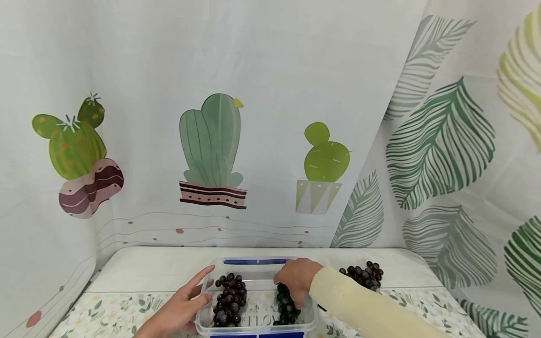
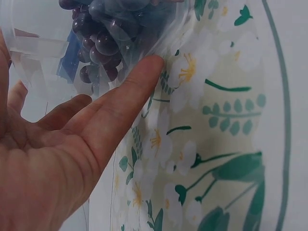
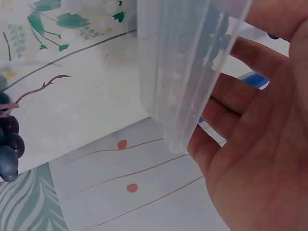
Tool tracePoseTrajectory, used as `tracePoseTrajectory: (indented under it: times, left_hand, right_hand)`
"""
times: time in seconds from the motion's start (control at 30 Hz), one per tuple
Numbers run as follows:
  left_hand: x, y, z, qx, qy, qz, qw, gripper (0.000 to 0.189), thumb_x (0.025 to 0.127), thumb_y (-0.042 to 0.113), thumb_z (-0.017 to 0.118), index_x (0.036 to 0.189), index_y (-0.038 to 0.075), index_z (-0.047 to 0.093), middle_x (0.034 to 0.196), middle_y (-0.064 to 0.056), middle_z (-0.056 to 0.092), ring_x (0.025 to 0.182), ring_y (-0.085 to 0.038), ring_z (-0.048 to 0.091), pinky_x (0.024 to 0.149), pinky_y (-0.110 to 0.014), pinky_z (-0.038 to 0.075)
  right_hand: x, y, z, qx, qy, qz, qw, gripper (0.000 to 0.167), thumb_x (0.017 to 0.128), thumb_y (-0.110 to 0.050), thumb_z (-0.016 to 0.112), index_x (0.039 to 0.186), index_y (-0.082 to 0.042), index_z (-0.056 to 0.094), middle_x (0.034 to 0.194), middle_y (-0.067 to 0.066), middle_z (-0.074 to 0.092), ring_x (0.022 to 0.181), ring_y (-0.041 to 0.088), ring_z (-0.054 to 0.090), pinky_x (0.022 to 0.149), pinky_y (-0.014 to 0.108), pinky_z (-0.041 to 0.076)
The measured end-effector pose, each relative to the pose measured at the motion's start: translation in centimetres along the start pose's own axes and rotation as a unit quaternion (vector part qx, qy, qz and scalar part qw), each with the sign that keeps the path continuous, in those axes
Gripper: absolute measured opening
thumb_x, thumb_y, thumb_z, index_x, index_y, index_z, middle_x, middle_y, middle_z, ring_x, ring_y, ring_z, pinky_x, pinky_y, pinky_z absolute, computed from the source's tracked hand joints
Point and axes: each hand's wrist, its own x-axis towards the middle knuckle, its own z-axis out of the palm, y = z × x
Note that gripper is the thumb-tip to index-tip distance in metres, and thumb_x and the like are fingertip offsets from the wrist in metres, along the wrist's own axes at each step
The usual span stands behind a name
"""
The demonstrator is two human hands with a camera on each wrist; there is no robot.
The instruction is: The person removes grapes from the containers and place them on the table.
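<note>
A clear plastic container (image 1: 258,284) with blue clips stands on the table before me. Inside its left part lies a bunch of dark purple grapes (image 1: 230,300). My left hand (image 1: 183,303) rests against the container's left wall, fingers extended; the left wrist view shows this hand (image 2: 82,139) beside the wall, with purple grapes (image 2: 103,41) seen through it. My right hand (image 1: 297,279) reaches into the right part and grips a bunch of dark green grapes (image 1: 286,305) from above. In the right wrist view, the container's wall (image 3: 178,72) partly hides the fingers and that bunch.
Another bunch of dark grapes (image 1: 365,276) lies on the table to the right of the container, behind my right sleeve (image 1: 363,300); its stem (image 3: 43,89) shows in the right wrist view. A floral cloth (image 1: 122,307) covers the table. A printed curtain (image 1: 270,141) hangs behind.
</note>
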Motion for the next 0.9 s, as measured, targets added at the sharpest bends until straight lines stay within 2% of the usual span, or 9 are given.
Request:
tracePoseTrajectory:
  times: [0.13,0.23,0.33,0.43,0.53,0.63,0.73,0.9]
  left_hand:
    - [-0.01,-0.13,-0.03,-0.001,0.001,0.002,1.0,0.072,0.108,0.026,0.053,0.169,0.028,0.016,0.16,-0.047,0.023,0.135,-0.067,0.045,0.066,-0.054,0.064]
    - [0.01,-0.21,-0.05,-0.002,-0.001,0.003,1.0,0.072,0.108,0.026,0.053,0.169,0.026,0.015,0.159,-0.048,0.024,0.135,-0.067,0.045,0.066,-0.054,0.064]
    - [0.04,-0.22,-0.07,-0.002,-0.003,0.004,1.0,0.072,0.108,0.026,0.052,0.17,0.026,0.015,0.158,-0.048,0.025,0.136,-0.066,0.045,0.066,-0.054,0.064]
    - [0.08,-0.2,-0.07,-0.003,-0.004,0.006,1.0,0.072,0.108,0.025,0.052,0.169,0.027,0.015,0.159,-0.048,0.024,0.136,-0.066,0.044,0.066,-0.054,0.064]
    - [0.09,-0.24,-0.07,-0.007,-0.008,0.006,0.9999,0.072,0.108,0.025,0.053,0.169,0.027,0.016,0.159,-0.047,0.025,0.135,-0.064,0.048,0.064,-0.052,0.064]
    - [0.02,-0.36,-0.08,-0.013,-0.014,0.007,0.9998,0.073,0.107,0.025,0.054,0.17,0.026,0.015,0.158,-0.047,0.027,0.135,-0.059,0.051,0.062,-0.05,0.063]
    - [-0.06,-0.41,-0.06,-0.018,-0.016,0.008,0.9997,0.073,0.107,0.026,0.053,0.17,0.027,0.015,0.158,-0.048,0.026,0.135,-0.059,0.051,0.061,-0.049,0.063]
    - [-0.16,-0.18,0.0,-0.014,-0.015,0.01,0.9997,0.072,0.108,0.027,0.052,0.17,0.027,0.015,0.159,-0.048,0.022,0.137,-0.063,0.047,0.062,-0.05,0.063]
  right_hand:
    - [0.2,-0.14,-0.02,-0.004,-0.006,0.005,1.0,0.065,0.08,-0.022,0.091,0.137,-0.038,0.065,0.127,-0.015,0.07,0.121,0.013,0.063,0.092,0.033,0.059]
    - [0.32,-0.26,0.04,-0.009,-0.01,0.009,0.9999,0.056,0.083,-0.021,0.088,0.132,-0.035,0.066,0.122,-0.012,0.068,0.108,0.011,0.06,0.083,0.031,0.055]
    - [0.45,-0.32,0.11,-0.005,-0.015,0.017,0.9997,0.039,0.09,-0.018,0.077,0.125,-0.033,0.067,0.12,-0.01,0.066,0.096,0.011,0.052,0.075,0.033,0.045]
    - [0.64,-0.31,0.19,0.021,-0.024,0.023,0.9992,0.034,0.095,-0.014,0.066,0.126,-0.029,0.067,0.132,-0.006,0.064,0.086,0.012,0.045,0.074,0.036,0.038]
    - [0.74,-0.26,0.25,0.06,-0.033,0.032,0.9971,0.042,0.099,-0.013,0.062,0.138,-0.028,0.063,0.154,-0.003,0.054,0.076,0.013,0.043,0.072,0.037,0.037]
    - [0.74,-0.2,0.25,0.086,-0.041,0.035,0.9948,0.047,0.1,-0.012,0.062,0.144,-0.028,0.058,0.157,-0.004,0.052,0.077,0.012,0.045,0.073,0.037,0.038]
    - [0.64,-0.13,0.35,0.099,-0.046,0.031,0.9935,0.05,0.098,-0.01,0.064,0.143,-0.031,0.058,0.136,-0.009,0.065,0.079,0.011,0.047,0.073,0.037,0.038]
    - [0.65,-0.14,0.7,0.102,-0.045,0.03,0.9933,0.055,0.093,-0.004,0.071,0.138,-0.034,0.061,0.113,-0.011,0.069,0.069,0.013,0.042,0.066,0.036,0.037]
